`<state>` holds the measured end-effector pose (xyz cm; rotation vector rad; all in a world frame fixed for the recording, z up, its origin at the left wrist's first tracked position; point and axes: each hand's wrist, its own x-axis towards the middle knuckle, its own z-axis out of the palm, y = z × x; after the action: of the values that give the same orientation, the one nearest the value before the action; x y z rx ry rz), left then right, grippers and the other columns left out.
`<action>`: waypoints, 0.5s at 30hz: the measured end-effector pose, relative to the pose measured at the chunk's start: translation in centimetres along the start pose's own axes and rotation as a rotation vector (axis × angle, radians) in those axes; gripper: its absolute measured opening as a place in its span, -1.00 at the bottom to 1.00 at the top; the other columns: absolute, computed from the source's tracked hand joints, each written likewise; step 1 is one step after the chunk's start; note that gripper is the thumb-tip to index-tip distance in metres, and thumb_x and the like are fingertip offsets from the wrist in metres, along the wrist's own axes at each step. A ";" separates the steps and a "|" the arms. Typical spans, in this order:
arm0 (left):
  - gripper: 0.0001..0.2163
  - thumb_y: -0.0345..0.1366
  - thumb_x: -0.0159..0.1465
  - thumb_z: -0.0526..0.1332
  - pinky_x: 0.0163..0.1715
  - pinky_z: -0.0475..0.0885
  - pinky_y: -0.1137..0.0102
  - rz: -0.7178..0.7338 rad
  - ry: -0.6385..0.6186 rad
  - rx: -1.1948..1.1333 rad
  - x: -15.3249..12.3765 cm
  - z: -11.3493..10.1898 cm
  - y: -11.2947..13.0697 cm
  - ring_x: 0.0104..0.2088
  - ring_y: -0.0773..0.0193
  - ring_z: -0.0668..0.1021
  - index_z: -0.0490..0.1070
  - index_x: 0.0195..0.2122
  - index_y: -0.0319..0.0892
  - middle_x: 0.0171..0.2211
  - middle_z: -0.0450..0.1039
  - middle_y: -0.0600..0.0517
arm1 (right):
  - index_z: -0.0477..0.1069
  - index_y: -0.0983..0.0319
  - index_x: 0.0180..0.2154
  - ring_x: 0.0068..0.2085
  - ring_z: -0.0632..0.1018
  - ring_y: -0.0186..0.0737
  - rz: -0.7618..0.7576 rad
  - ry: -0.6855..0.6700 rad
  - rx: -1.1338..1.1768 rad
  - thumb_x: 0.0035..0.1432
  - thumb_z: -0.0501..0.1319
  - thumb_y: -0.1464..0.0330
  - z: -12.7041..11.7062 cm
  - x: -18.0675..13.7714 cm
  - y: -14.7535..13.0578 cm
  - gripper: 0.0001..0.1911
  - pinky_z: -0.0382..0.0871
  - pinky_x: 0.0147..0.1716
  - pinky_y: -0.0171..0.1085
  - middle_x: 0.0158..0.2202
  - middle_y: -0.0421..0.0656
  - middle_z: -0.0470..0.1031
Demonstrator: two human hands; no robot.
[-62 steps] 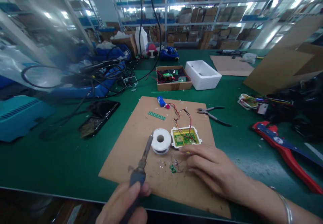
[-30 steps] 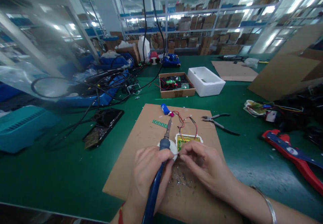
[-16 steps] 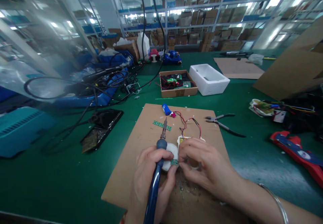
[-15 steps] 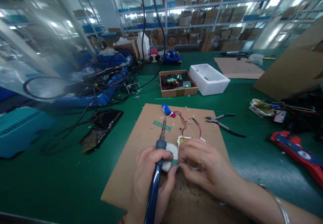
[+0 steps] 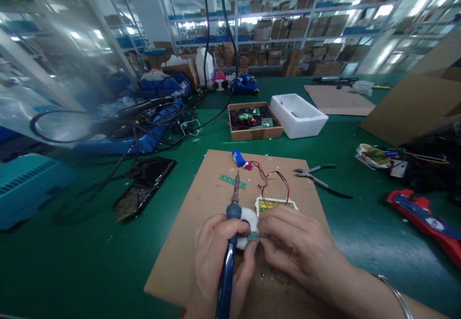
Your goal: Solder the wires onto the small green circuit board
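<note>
Soldering iron and circuit board are held in my left hand. My right hand curls beside the board; its grip I cannot tell.

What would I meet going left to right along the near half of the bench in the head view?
Teal box → black tray → left hand holding the soldering iron → right hand → red-and-blue tool.

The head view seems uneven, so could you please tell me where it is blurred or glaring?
Head view: upper left smeared with haze; glare streaks at upper right; pale sheen on the green table near the right hand; the circuit board lacks clear detail.
</note>
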<state>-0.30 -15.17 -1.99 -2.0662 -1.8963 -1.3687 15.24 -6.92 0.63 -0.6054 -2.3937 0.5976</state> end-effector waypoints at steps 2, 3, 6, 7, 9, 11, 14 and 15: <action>-0.76 -0.50 0.15 0.23 -0.14 0.29 0.37 -0.005 0.012 0.000 0.1 0.0 0.1 -0.15 0.28 0.43 0.33 -0.18 -0.10 -0.28 0.45 0.10 | 0.37 0.28 -0.40 -0.36 0.45 -0.25 -0.002 0.014 0.007 0.17 0.08 0.53 0.1 -0.1 0.0 -0.85 0.35 -0.37 -0.30 -0.41 -0.12 0.45; -0.76 -0.50 0.15 0.23 -0.14 0.28 0.37 -0.005 0.015 0.002 0.2 -0.1 0.1 -0.15 0.27 0.43 0.33 -0.18 -0.10 -0.28 0.46 0.10 | 0.37 0.28 -0.40 -0.36 0.45 -0.26 -0.002 0.018 0.009 0.17 0.08 0.53 0.1 -0.1 0.0 -0.85 0.35 -0.37 -0.30 -0.41 -0.12 0.45; -0.76 -0.50 0.15 0.23 -0.14 0.26 0.36 0.014 0.012 0.009 0.3 -0.1 0.3 -0.14 0.26 0.43 0.34 -0.19 -0.10 -0.27 0.49 0.11 | 0.37 0.28 -0.41 -0.38 0.44 -0.26 -0.007 0.024 0.007 0.17 0.08 0.53 0.2 -0.3 0.0 -0.85 0.33 -0.40 -0.31 -0.42 -0.12 0.44; -0.77 -0.50 0.15 0.23 -0.13 0.26 0.35 0.016 0.013 0.008 0.3 -0.1 0.4 -0.14 0.25 0.43 0.34 -0.20 -0.09 -0.27 0.50 0.11 | 0.37 0.29 -0.41 -0.38 0.44 -0.26 -0.006 0.028 0.003 0.17 0.08 0.53 0.3 -0.3 0.0 -0.85 0.33 -0.40 -0.31 -0.42 -0.12 0.44; -0.80 -0.49 0.17 0.21 -0.13 0.24 0.32 -0.012 0.028 -0.003 0.2 0.0 0.5 -0.15 0.23 0.44 0.35 -0.22 -0.08 -0.28 0.51 0.11 | 0.37 0.29 -0.41 -0.37 0.44 -0.26 -0.008 0.039 -0.002 0.16 0.09 0.53 0.4 -0.3 0.0 -0.85 0.34 -0.40 -0.30 -0.42 -0.12 0.45; -0.82 -0.48 0.18 0.20 -0.14 0.24 0.31 -0.029 0.046 -0.021 0.2 0.1 0.6 -0.16 0.21 0.44 0.36 -0.23 -0.07 -0.29 0.51 0.10 | 0.38 0.29 -0.41 -0.36 0.45 -0.25 -0.012 0.049 0.002 0.16 0.09 0.54 0.5 -0.4 0.0 -0.86 0.35 -0.38 -0.30 -0.41 -0.11 0.46; -0.81 -0.49 0.17 0.20 -0.14 0.23 0.29 -0.020 0.058 -0.036 0.1 0.3 0.5 -0.17 0.20 0.44 0.37 -0.23 -0.07 -0.31 0.51 0.10 | 0.38 0.29 -0.41 -0.36 0.46 -0.25 -0.012 0.061 0.009 0.15 0.09 0.55 0.7 -0.3 -0.1 -0.86 0.36 -0.37 -0.30 -0.41 -0.10 0.46; -0.81 -0.49 0.17 0.20 -0.14 0.23 0.29 -0.020 0.059 -0.034 0.2 0.3 0.5 -0.17 0.20 0.45 0.37 -0.23 -0.07 -0.31 0.51 0.10 | 0.38 0.29 -0.41 -0.36 0.46 -0.25 -0.010 0.058 0.008 0.15 0.09 0.55 0.7 -0.3 -0.1 -0.85 0.36 -0.37 -0.30 -0.41 -0.10 0.46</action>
<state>0.26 -15.02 -1.83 -2.0037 -1.8890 -1.4595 15.00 -7.33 0.07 -0.5993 -2.3378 0.5781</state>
